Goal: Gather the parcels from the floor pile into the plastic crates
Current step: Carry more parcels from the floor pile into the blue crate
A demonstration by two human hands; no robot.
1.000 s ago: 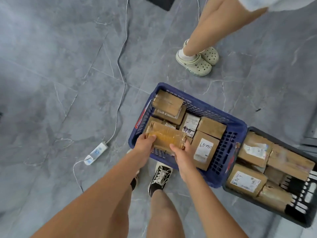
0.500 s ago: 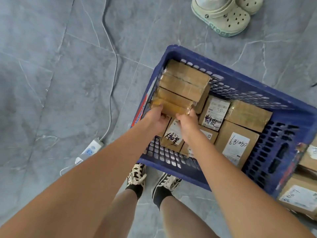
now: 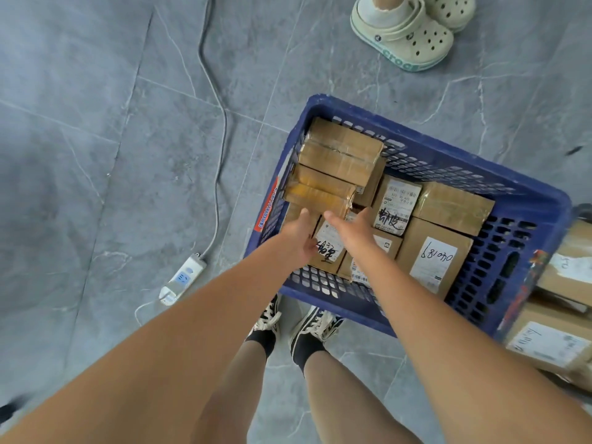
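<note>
Grey stone-look tiles are forming the floor (image 3: 96, 155), and a cable (image 3: 221, 129) is running down it to a white power strip (image 3: 182, 280) lying at the left. The left hand (image 3: 298, 235) is reaching into the blue plastic crate (image 3: 499, 174) with fingers extended and spread narrowly, holding nothing, its fingertips just beside the tape-wrapped parcel (image 3: 320, 195). That parcel is lying on the stacked parcels against the crate's left wall, below another taped parcel (image 3: 342, 152). The right hand (image 3: 352, 232) is hovering with fingers relaxed and open, also holding nothing, above a labelled parcel (image 3: 330, 251). Further labelled parcels (image 3: 432, 257) are filling the crate's right portion. More parcels (image 3: 551, 344) are sitting at the right edge. Pale green clogs (image 3: 407, 33) are standing beyond the crate.
</note>
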